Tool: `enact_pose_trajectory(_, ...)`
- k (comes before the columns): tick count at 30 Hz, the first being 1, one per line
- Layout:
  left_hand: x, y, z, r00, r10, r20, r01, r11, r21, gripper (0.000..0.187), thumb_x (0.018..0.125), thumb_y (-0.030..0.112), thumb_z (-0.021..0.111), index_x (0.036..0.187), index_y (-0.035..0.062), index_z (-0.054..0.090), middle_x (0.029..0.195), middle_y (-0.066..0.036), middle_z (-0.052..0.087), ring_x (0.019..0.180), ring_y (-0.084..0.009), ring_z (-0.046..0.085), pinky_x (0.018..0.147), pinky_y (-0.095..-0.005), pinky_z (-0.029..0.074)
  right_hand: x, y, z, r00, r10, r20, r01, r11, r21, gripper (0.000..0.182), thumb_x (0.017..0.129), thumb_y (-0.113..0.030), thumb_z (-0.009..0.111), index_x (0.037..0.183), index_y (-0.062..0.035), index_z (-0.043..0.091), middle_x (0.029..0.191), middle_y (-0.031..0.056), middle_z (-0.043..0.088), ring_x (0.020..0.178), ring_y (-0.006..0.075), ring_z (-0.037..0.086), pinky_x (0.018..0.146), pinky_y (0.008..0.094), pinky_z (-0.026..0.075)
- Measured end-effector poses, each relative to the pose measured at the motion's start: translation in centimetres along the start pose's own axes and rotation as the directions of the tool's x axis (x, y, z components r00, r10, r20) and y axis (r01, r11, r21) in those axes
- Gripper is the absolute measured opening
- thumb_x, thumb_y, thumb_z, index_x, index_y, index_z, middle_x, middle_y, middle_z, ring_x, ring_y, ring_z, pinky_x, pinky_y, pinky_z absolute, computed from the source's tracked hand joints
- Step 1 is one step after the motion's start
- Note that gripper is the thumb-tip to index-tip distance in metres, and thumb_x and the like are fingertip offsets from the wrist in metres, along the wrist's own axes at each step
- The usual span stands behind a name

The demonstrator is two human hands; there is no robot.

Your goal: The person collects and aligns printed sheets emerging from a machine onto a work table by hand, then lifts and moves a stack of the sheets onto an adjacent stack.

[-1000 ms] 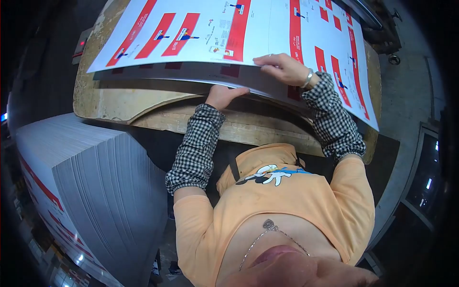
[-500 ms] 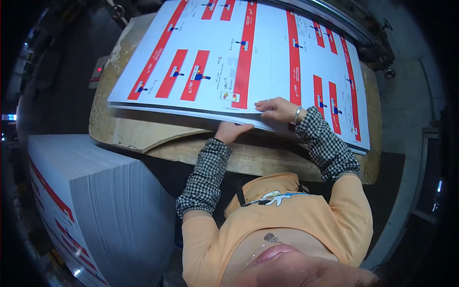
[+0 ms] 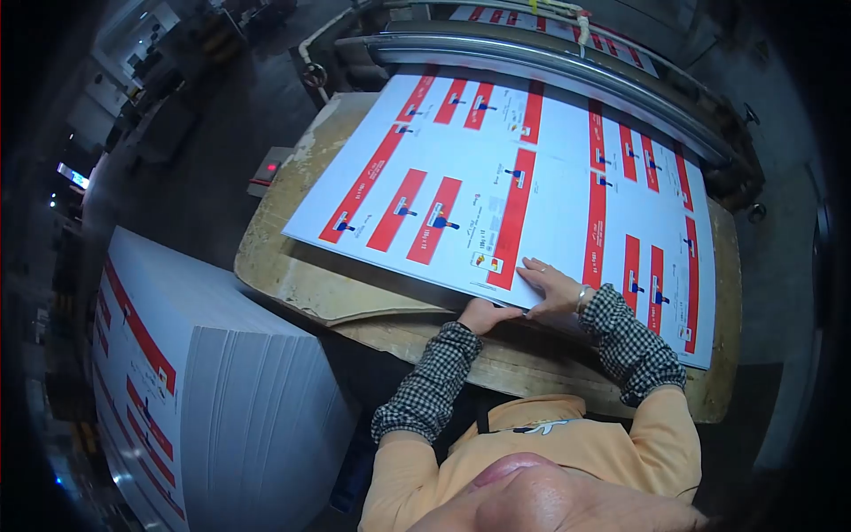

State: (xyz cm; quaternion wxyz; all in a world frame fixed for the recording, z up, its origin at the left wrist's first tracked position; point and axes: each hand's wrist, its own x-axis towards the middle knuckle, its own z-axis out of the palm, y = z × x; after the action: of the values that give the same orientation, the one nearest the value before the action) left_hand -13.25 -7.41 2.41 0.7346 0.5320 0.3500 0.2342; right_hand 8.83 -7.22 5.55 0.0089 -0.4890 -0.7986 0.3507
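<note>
Large white printed sheets (image 3: 550,195) with red blocks and small blue figures lie stacked on a worn wooden table (image 3: 284,257). At their front edge my left hand (image 3: 486,315) is closed on the sheets, with its thumb pointing right and its other fingers mostly hidden beneath. My right hand (image 3: 551,288) lies open on the top sheet just beside it, fingers pointing forward and left and thumb by the edge. Both forearms wear black-and-white checked sleeves.
A metal roller (image 3: 550,58) spans the far side, with the printed sheets reaching up to it. More printed sheets (image 3: 496,18) show behind the roller. To the lower left stands a tall stack of printed sheets (image 3: 257,408). A small box with a red light (image 3: 272,166) is beside the table.
The view has tilted up, bringing the roller into sight. The gap under the sheets' front edge has narrowed, and my hands have come closer together there.
</note>
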Motion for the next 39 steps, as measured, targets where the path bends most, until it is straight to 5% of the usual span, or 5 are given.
enact_pose_trajectory(7,-0.1,-0.5,0.0,0.997,0.029,-0.072,-0.023,0.996,0.086,0.038,0.073,0.013,0.072,0.105,-0.0024,0.06,0.098,-0.01,0.064,0.093,-0.0166,0.058,0.082,-0.0289,0.046,-1.8,-3.1,-5.8,0.961,-0.052,-0.273,0.132,0.951,0.281,0.028,0.084,-0.013,0.052,0.105,0.0014,0.061,0.1,0.0181,0.065,0.092,0.0266,0.063,0.081,0.0314,0.048)
enact_pose_trajectory(22,-0.3,-0.1,0.3,0.997,-0.051,-0.059,0.055,0.996,0.074,0.036,0.072,0.02,0.075,0.098,-0.0031,0.063,0.095,-0.009,0.064,0.087,-0.0174,0.059,0.079,-0.0289,0.047,1.3,0.6,-2.9,0.967,0.245,-0.072,-0.237,0.965,0.109,0.033,0.076,-0.023,0.059,0.1,-0.0005,0.062,0.11,0.0185,0.06,0.094,0.0333,0.06,0.083,0.0348,0.047)
enact_pose_trajectory(24,-0.5,1.2,0.3,0.993,-0.092,-0.07,0.105,0.973,0.207,0.037,0.072,0.018,0.074,0.1,-0.0032,0.062,0.098,-0.009,0.064,0.089,-0.017,0.059,0.08,-0.0288,0.046,5.5,7.0,0.9,0.885,0.266,-0.383,-0.295,0.955,-0.018,0.032,0.075,-0.024,0.058,0.094,0.0016,0.062,0.094,0.0204,0.062,0.089,0.0365,0.058,0.081,0.0395,0.047)
enact_pose_trajectory(32,0.1,-0.1,0.5,1.0,-0.021,-0.017,0.022,0.995,0.096,0.041,0.073,0.013,0.072,0.107,-0.0035,0.058,0.103,-0.008,0.062,0.094,-0.0165,0.058,0.084,-0.0285,0.045,-0.4,-2.7,-0.1,0.991,0.137,0.006,-0.134,0.976,-0.174,0.107,0.062,-0.05,0.072,0.141,-0.0019,0.018,0.145,0.0272,0.013,0.136,0.0382,0.014,0.109,0.0435,0.02)
enact_pose_trajectory(39,0.0,-0.2,0.3,0.999,-0.034,-0.028,0.038,0.984,0.174,0.035,0.075,0.019,0.071,0.1,-0.0039,0.063,0.104,-0.011,0.063,0.092,-0.0149,0.058,0.081,-0.0274,0.045,-0.2,-1.3,-3.5,0.993,-0.019,-0.113,0.036,0.988,0.149,0.03,0.075,-0.026,0.055,0.09,-0.002,0.066,0.089,0.0185,0.065,0.084,0.0326,0.062,0.076,0.0378,0.048)
